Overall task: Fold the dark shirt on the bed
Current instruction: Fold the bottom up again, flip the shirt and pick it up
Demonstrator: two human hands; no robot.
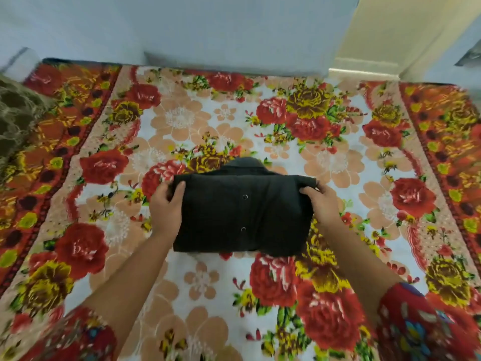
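Patterned red cloth of my left sleeve (78,340) and right sleeve (426,324) frames the bottom of the head view, with both bare forearms reaching out over the bed (182,118). Its top is printed with big red roses, yellow blooms and peach flowers on white, inside an orange border.

At the middle of the bed lies the dark shirt (242,217), already down to a compact, thick rectangle. Its collar (243,162) peeks out past the far edge, and two small shiny buttons (245,196) run down the centre. My left grip (166,204) pinches the far left corner, fingers curled over the top layer. My right grip (321,204) pinches the far right corner the same way.

By my reading the folding is nearly finished: sleeves and sides look tucked in and the body doubled over. What seems left is to settle this top layer and smooth it. The fabric looks matte, soft and fairly heavy, with rounded folds and no sharp creases. A brown quilted blanket (15,118) sits at the bed's left edge below a pale wall (208,27).
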